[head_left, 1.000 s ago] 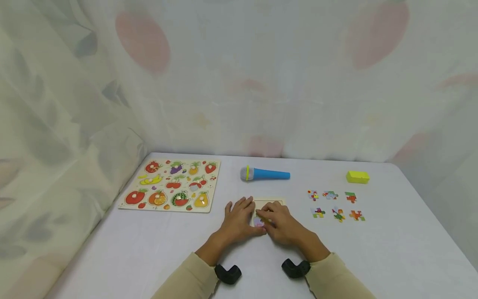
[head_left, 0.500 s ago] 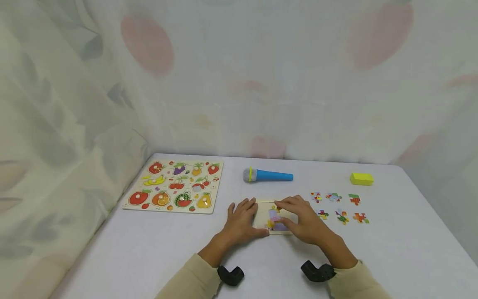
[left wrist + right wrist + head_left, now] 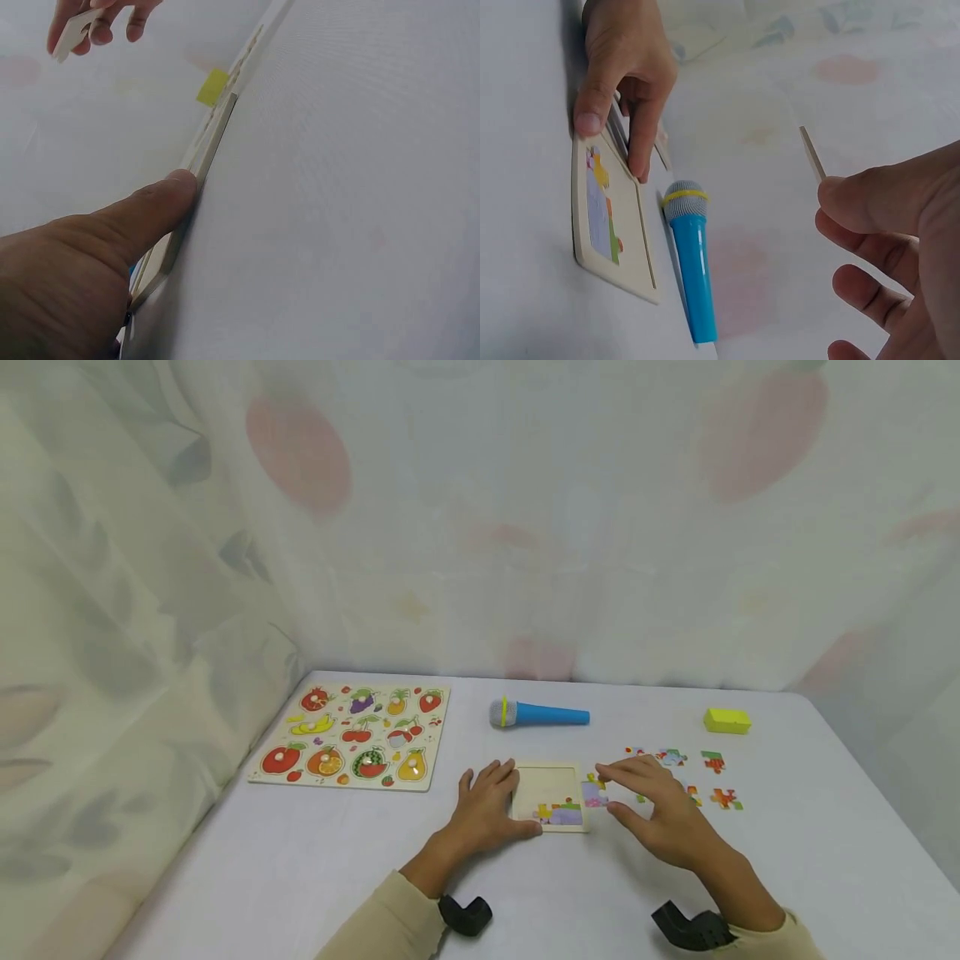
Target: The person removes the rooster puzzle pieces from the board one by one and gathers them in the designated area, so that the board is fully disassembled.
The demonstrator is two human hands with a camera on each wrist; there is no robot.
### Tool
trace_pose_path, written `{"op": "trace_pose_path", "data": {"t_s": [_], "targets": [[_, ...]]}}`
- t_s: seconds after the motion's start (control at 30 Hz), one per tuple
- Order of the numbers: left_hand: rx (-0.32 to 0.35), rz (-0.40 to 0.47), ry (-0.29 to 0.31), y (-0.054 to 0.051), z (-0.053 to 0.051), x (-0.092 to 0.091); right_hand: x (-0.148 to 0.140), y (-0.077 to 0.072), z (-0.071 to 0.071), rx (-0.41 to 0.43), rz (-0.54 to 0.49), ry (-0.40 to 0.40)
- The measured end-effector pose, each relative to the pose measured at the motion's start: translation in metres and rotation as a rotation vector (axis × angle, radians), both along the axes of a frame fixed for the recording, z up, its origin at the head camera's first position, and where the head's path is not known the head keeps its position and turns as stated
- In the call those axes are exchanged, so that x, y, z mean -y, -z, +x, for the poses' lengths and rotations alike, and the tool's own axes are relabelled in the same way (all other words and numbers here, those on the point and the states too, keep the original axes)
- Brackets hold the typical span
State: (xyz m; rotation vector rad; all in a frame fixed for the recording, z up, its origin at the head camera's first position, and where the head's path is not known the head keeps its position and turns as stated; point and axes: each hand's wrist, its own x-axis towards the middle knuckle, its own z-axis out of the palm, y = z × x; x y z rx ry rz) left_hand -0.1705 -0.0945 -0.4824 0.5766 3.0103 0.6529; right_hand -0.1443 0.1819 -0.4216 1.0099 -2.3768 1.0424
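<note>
My left hand [image 3: 486, 810] holds the left side of a small wooden jigsaw tray [image 3: 542, 782], thumb at its near corner and fingers toward the far side. Joined jigsaw pieces [image 3: 567, 813], yellow and lilac, lie along the tray's near right part. Just off the tray's right edge, my right hand [image 3: 667, 817] pinches a lilac jigsaw piece [image 3: 594, 792] between thumb and fingers. The right wrist view shows that piece [image 3: 811, 153] edge-on, raised above the table. From the left wrist, the piece [image 3: 73, 34] appears up in the other hand's fingers.
Several loose jigsaw pieces [image 3: 714, 762] lie right of the tray, some partly behind my right hand. A blue toy microphone [image 3: 551, 714] lies behind the tray. A yellow block [image 3: 727, 721] stands at the back right, and a fruit puzzle board [image 3: 348, 737] at the back left.
My right hand has lifted the lilac jigsaw piece from over the tray and carried it rightward past the tray's edge. The left hand has stayed at the tray.
</note>
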Motion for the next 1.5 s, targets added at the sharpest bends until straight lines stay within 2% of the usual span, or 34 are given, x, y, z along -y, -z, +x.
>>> {"op": "trace_pose_path", "data": {"t_s": [0.13,0.5,0.67,1.0,1.27,1.5], "targets": [[-0.002,-0.008,-0.001,-0.001,0.000,0.000,-0.010,0.000,0.004,-0.020,-0.013,-0.005],[-0.006,-0.017,-0.002,0.000,-0.002,-0.001,-0.038,0.002,0.014,0.021,-0.017,0.015],[0.003,-0.020,-0.008,0.000,-0.002,-0.001,-0.048,0.006,0.017,0.009,-0.029,0.014],[-0.002,-0.014,-0.001,-0.002,-0.002,-0.001,-0.073,0.025,0.017,-0.009,-0.011,0.056],[0.001,0.001,0.001,-0.003,-0.001,0.001,-0.080,0.038,0.018,0.032,-0.018,0.089],[0.010,0.007,0.006,-0.002,0.000,0.001,-0.083,0.051,0.018,0.059,-0.025,0.082]]}}
